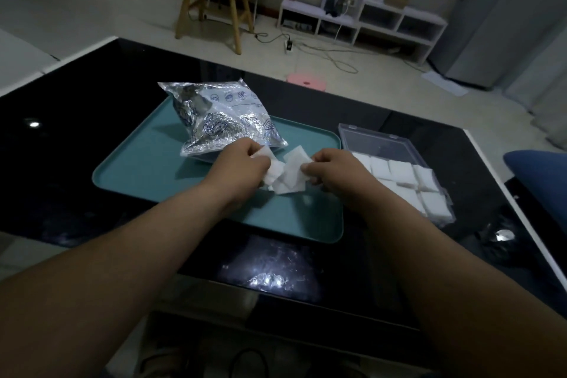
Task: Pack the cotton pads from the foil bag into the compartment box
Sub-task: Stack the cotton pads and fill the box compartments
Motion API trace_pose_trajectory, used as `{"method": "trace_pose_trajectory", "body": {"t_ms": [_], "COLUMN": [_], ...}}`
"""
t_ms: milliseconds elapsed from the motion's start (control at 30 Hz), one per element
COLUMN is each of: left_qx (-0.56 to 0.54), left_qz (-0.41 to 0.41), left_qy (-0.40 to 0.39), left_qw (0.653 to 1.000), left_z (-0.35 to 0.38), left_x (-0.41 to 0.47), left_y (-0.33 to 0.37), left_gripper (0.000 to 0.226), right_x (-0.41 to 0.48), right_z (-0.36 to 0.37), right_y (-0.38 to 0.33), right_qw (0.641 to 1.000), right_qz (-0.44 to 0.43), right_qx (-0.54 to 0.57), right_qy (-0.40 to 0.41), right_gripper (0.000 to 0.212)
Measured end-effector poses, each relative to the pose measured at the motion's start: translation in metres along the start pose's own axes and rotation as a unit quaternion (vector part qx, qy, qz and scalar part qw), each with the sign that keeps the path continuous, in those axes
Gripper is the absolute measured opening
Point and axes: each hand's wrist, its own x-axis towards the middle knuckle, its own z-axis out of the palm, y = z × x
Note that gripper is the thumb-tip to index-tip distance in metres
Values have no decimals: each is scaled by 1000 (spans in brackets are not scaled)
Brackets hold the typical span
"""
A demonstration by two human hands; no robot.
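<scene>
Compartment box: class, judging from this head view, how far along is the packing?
Done: packed pads fill several cells of the compartment box. In hand: the left hand and right hand both pinch loose cotton pads above the tray. Left: these pads must go in; the foil bag looks puffy, contents hidden.

Can't count the cotton pads [291, 173] bunched between left hand [245, 164] and right hand [334, 172], can't find the foil bag [221, 115] opening or read its print — can't make out compartment box [377, 141] dividers under the pads.
</scene>
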Motion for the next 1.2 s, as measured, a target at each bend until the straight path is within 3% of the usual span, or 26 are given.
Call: {"method": "trace_pose_trajectory", "body": {"t_ms": [67, 133, 267, 400, 533, 633, 900, 1067, 1200], "left_qx": [-109, -153, -93, -108, -124, -129, -150, -250, -283], "left_qz": [-25, -21, 29, 19, 12, 39, 39, -43, -109], "left_qy": [-16, -48, -149, -180, -175, -135, -39, -98, -160], "left_qw": [994, 987, 984, 978, 977, 982, 987, 962, 939], "left_z": [4, 6, 12, 16, 19, 22, 26, 27, 29], "left_x": [0, -2, -3, -3, -6, -7, -6, -5, -7], "left_y": [5, 10, 5, 2, 4, 3, 3, 11, 18], "left_gripper": [11, 10, 5, 14, 19, 20, 20, 26, 13], "right_x": [-5, -10, -19, -25, -27, -31, -41, -38, -40], "right_z": [-5, -8, -11, -11, -15, -11, 6, -4, -21], "right_y": [-1, -1, -3, -3, -3, -6, -7, -2, 5], "right_qw": [994, 989, 990, 992, 991, 984, 984, 984, 997], "right_qz": [20, 14, -13, -34, -40, -27, -20, -29, -49], "right_qx": [111, 143, 128, 98, 77, 135, 174, 170, 66], "right_qy": [-13, -21, -59, -76, -99, -109, -38, -38, 12], "right_gripper": [9, 7, 5, 10, 16, 22, 27, 22, 26]}}
